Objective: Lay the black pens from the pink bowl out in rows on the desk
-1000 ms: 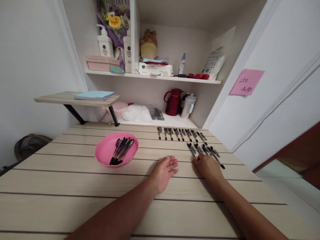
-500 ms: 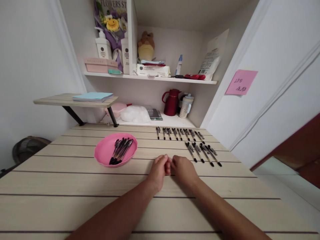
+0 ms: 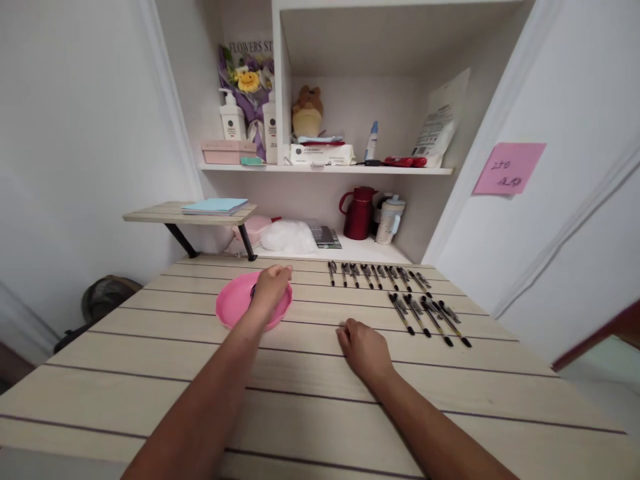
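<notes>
My left hand point(image 3: 273, 288) is over the right side of the pink bowl point(image 3: 229, 312), its fingers curled together. Forearm and hand cover most of the bowl's inside; only a dark bit of the pens point(image 3: 253, 291) shows there. Whatever the left fingers grip, if anything, is hidden. On the table right of the bowl rests my right hand point(image 3: 366, 348), closed, with its fingertips turned out of sight. Beyond it lies a back row of black pens point(image 3: 367, 277). Nearer, to its right, several more pens point(image 3: 401, 313) lie slanted side by side.
A raised wooden stand point(image 3: 150, 212) with blue-topped paper point(image 3: 215, 205) is at the back left. Behind the table, the shelf holds a red jug point(image 3: 359, 213), a pale cup point(image 3: 389, 221) and a white plastic bag point(image 3: 287, 237). A pink note point(image 3: 509, 169) hangs on the right wall.
My left hand has parted from my right hand and moved left to the pink bowl, covering the pens in it. My right hand stays on the table. The camera view has shifted.
</notes>
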### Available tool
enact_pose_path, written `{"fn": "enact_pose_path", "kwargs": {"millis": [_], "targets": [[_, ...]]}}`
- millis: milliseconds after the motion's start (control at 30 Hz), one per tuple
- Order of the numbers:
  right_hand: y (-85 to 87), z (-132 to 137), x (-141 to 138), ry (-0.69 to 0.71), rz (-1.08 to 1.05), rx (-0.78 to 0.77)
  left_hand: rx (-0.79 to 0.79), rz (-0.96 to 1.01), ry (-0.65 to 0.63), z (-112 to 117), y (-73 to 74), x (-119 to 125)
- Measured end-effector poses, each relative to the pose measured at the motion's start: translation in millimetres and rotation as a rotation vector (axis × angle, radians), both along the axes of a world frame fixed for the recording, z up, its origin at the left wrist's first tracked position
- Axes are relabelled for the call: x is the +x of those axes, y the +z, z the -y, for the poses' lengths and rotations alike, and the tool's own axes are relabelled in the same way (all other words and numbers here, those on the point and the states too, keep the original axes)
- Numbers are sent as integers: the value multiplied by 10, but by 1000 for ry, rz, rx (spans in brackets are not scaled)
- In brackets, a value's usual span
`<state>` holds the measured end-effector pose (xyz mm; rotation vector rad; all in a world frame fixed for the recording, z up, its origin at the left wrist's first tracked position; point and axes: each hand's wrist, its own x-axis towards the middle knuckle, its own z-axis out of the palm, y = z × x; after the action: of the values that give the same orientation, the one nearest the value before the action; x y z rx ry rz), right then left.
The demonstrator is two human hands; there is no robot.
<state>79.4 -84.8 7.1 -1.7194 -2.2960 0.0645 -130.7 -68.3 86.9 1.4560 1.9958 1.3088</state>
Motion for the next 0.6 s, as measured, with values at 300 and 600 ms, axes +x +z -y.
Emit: {"fn": "enact_pose_path", "kwargs": {"millis": [300,600], "targets": [[-104,-44,9,21,27,31,-557,-528,156,11,-74,-727],[-103,-53,9,7,1,15,-659,-550,150,33,-179,-626]]}}
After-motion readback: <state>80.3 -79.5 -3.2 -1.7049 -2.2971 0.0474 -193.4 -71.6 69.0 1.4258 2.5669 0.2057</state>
